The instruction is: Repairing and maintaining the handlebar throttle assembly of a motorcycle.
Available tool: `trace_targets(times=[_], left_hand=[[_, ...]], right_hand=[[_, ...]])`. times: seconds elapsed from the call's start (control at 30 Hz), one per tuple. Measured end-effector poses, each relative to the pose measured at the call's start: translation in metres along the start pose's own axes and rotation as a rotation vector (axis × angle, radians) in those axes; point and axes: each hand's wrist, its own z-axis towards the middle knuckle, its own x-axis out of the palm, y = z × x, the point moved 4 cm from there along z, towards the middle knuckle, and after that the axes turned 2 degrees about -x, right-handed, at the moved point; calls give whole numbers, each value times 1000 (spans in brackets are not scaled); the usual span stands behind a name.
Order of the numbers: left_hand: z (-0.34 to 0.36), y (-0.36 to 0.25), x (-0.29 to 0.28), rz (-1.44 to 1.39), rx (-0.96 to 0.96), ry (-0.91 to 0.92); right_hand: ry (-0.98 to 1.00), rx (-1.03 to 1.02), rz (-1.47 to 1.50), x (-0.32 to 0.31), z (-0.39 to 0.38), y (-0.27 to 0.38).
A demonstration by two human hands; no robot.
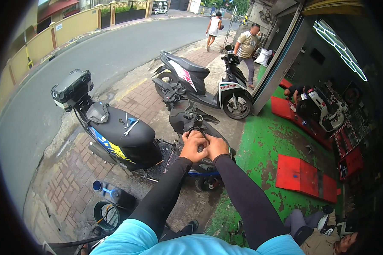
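My left hand (192, 148) and my right hand (217, 147) meet over the front end of a dark scooter (181, 112). Both have curled fingers pressed close together; a small dark part shows between them, but its kind is hidden. On the scooter's black seat (134, 135), left of my hands, lie a wrench (130, 127), a blue-handled tool (132, 120) and a grey angular cover (98, 112). Behind the seat rises a black and silver top box (72, 90).
A white and pink scooter (185, 74) is parked ahead, with a person (246, 44) beside it. Red ramps (304, 176) rest on the green floor at right. A person (319, 238) is low at the lower right. A bucket (98, 211) and dark jug (122, 198) stand lower left.
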Motion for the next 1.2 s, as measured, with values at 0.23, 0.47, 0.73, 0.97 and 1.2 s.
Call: trace_targets(times=[0.23, 0.47, 0.73, 0.97, 1.2], left_hand=[[0, -2, 0, -4, -6, -2], [1, -3, 0, 25, 26, -33], [1, -3, 2, 16, 5, -11], [3, -2, 2, 16, 0, 6], [4, 1, 7, 38, 10, 28]], right_hand=[[-18, -21, -4, -3, 2, -4], [-18, -19, -7, -11, 1, -1], [-27, -26, -7, -2, 2, -7], [-43, -27, 33, -2, 5, -10], [-29, -23, 57, -7, 5, -13]])
